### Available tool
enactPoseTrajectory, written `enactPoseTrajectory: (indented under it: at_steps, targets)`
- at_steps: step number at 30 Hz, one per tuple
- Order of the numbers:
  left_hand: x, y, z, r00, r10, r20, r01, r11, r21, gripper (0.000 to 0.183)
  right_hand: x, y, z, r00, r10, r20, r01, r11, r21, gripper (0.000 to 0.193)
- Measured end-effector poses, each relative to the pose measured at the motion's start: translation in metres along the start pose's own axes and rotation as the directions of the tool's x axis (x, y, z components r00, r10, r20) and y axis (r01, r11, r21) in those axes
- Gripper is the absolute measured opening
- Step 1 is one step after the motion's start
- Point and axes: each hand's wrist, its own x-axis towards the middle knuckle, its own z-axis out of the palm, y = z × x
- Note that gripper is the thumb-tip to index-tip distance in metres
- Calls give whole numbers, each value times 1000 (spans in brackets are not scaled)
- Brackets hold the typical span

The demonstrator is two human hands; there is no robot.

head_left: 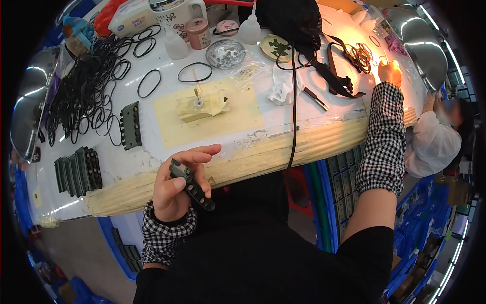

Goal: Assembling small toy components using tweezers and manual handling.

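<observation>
My left hand (pixel 174 187) grips a dark green moulded plastic part (pixel 192 186) with a row of small round brass-coloured pieces along it. The thumb presses on the part, and the index finger stretches out past it. Over at the far right of the table, my right hand (pixel 391 74) is closed in bright lamplight, beside a tan pile of rubber bands (pixel 360 59). What its fingers hold, if anything, I cannot make out. A similar green part (pixel 130 125) lies alone on the table, and several more stand in a stack (pixel 78 172) at the left.
Mid-table sits a tape-covered block (pixel 202 107) with a small cup on it. Black rubber bands (pixel 81 91) heap at the left. Farther back are squeeze bottles (pixel 249 30), a mug (pixel 172 17) and a glass dish (pixel 226 53). A black cable (pixel 294 111) crosses the padded front edge (pixel 243 159).
</observation>
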Motion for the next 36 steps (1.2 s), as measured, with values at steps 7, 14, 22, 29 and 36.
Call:
enactPoseTrajectory:
  at_steps: [7, 14, 22, 29, 36]
  targets:
    - [4, -1, -6, 999, 4, 44, -2, 999, -41, 56, -15, 1, -30, 932, -232, -279, 280, 948, 150, 28]
    - [13, 2, -6, 993, 67, 94, -58, 993, -101, 60, -204, -71, -140, 757, -650, 64, 57, 163, 985, 18]
    - [26, -6, 9, 965, -23, 262, 60, 989, -137, 64, -316, -96, -183, 387, -897, 215, -101, 190, 977, 10]
    - [15, -2, 7, 970, -52, 239, 80, 991, -109, 70, -323, -103, -182, 383, -905, 184, -82, 165, 983, 10]
    - [10, 5, 6, 970, -138, 199, 186, 951, -246, 76, -322, -102, -183, 406, -898, 166, -46, 162, 986, 10]
